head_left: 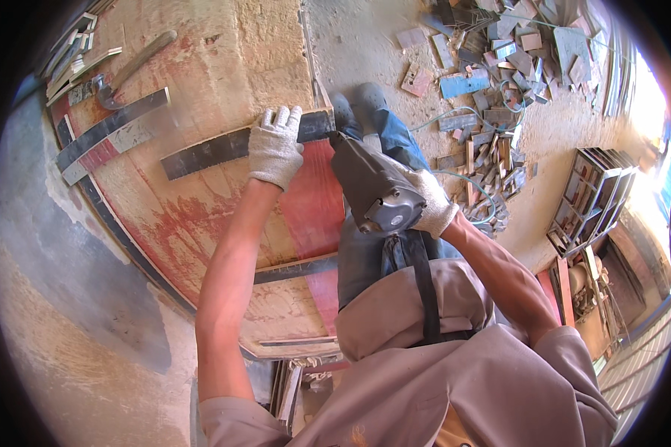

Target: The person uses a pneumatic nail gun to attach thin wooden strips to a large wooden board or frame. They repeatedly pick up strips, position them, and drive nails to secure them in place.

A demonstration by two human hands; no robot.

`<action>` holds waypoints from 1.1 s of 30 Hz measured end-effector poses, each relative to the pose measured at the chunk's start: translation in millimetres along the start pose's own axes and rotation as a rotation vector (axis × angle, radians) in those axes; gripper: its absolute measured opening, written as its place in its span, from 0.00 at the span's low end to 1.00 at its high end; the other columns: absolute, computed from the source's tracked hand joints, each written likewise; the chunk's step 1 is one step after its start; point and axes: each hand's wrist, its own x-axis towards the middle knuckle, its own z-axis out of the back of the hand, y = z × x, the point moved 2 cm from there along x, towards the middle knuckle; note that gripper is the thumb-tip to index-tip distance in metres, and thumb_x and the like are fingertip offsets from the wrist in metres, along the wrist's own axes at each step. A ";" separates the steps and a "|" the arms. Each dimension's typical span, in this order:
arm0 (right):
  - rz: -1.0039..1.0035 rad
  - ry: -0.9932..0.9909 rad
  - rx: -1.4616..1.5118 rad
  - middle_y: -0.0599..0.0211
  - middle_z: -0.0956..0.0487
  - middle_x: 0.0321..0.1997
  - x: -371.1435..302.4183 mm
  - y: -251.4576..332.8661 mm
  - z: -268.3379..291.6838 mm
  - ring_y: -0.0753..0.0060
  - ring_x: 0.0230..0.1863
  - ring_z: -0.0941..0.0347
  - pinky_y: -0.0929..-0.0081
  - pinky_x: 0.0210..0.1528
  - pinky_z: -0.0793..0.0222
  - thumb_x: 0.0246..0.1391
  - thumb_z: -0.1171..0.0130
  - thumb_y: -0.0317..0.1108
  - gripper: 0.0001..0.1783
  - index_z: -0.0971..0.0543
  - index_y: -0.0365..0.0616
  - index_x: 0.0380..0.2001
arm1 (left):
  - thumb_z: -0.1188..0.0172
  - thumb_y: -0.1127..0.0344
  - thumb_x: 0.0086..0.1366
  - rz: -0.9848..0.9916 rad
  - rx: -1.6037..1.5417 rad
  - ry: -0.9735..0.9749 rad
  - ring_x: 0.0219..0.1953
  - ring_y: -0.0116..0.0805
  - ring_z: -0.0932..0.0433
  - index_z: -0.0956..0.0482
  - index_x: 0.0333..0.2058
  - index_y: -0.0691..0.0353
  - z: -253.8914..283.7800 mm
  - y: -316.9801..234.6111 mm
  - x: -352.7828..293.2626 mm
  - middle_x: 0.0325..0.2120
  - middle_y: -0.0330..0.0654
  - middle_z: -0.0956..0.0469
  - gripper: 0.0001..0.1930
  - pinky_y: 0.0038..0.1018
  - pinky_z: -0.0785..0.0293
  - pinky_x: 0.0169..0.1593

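My left hand [274,149], in a pale work glove, lies across a dark wooden strip [207,155] on the workbench. Its fingers are stretched out and reach over the strip's far edge. In my right hand [434,203], also gloved, is a black nail gun [373,182], whose body hides most of my fingers. The gun's nose points at the right end of the strip, at the bench's edge; whether it touches cannot be made out. A reddish board [313,201] lies just on the near side of the strip.
A hammer [110,95] and short strips [115,130] lie on the bench's left side. Another dark strip [294,268] crosses the bench nearer me. Wood offcuts [492,97] litter the floor at right, with a pale blue hose [462,112] among them. A metal rack [593,197] stands beyond.
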 end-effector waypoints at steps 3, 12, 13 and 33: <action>0.060 -0.043 0.132 0.43 0.19 0.46 -8.2 -1.5 -1.2 0.41 0.48 0.21 0.59 0.49 0.25 0.44 0.29 0.45 0.39 0.26 0.40 0.59 | 0.28 0.62 0.46 -0.027 -0.021 -0.005 0.53 0.46 0.28 0.26 0.59 0.59 1.6 0.8 0.2 0.47 0.43 0.25 0.38 0.40 0.29 0.58; 0.069 0.003 -0.057 0.44 0.18 0.44 12.3 -1.9 2.8 0.41 0.44 0.20 0.59 0.46 0.25 0.43 0.29 0.46 0.40 0.26 0.40 0.59 | 0.28 0.60 0.46 -0.017 -0.004 0.035 0.56 0.46 0.29 0.28 0.61 0.60 3.9 -1.2 0.8 0.50 0.45 0.25 0.40 0.38 0.32 0.61; 0.056 -0.016 -0.025 0.45 0.18 0.44 7.9 -1.9 0.7 0.42 0.44 0.20 0.59 0.46 0.25 0.43 0.28 0.46 0.40 0.27 0.40 0.59 | 0.28 0.60 0.47 -0.011 -0.008 0.038 0.56 0.46 0.29 0.28 0.61 0.60 3.8 -0.2 1.3 0.50 0.45 0.25 0.40 0.39 0.33 0.62; 0.076 0.203 0.117 0.69 0.18 0.50 40.0 22.3 4.1 0.86 0.44 0.26 0.77 0.48 0.24 0.46 0.25 0.34 0.39 0.29 0.36 0.61 | 0.47 0.51 0.71 1.135 -0.568 -0.492 0.49 0.59 0.26 0.23 0.53 0.66 -56.7 -52.0 -95.5 0.46 0.57 0.23 0.24 0.50 0.30 0.53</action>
